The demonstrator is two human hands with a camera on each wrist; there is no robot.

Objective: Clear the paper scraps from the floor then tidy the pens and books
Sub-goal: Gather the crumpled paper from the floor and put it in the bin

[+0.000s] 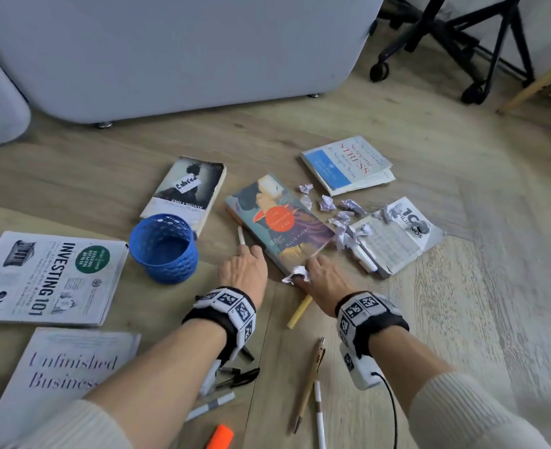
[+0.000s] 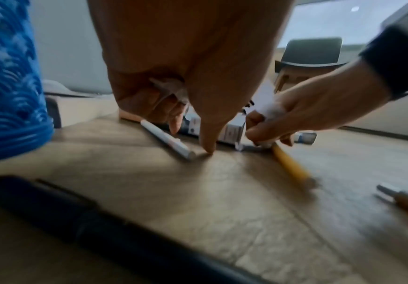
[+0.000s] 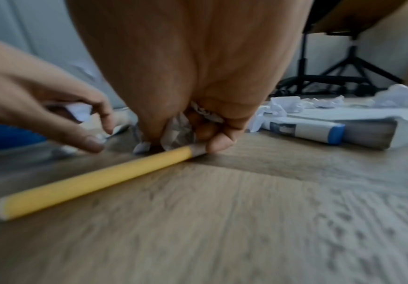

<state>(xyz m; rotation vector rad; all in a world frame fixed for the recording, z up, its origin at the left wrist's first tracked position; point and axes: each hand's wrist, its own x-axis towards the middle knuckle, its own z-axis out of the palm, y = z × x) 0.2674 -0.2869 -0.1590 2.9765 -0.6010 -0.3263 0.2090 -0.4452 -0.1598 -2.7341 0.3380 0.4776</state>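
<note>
Scraps (image 1: 343, 218) strewn between books, right hand (image 1: 321, 280) clutching crumpled paper (image 1: 297, 274), left hand (image 1: 243, 267) gripping scrap beside white pen (image 1: 241, 235), blue cup (image 1: 164, 247) nearby

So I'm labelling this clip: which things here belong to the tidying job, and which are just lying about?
Part of the job:
- crumpled paper scraps, some held in the right hand
- left hand, by the white pen
- yellow pen
- blue pen cup
- books, such as the Ellis Avery novel

Just lying about:
- office chair base
- grey sofa
</note>
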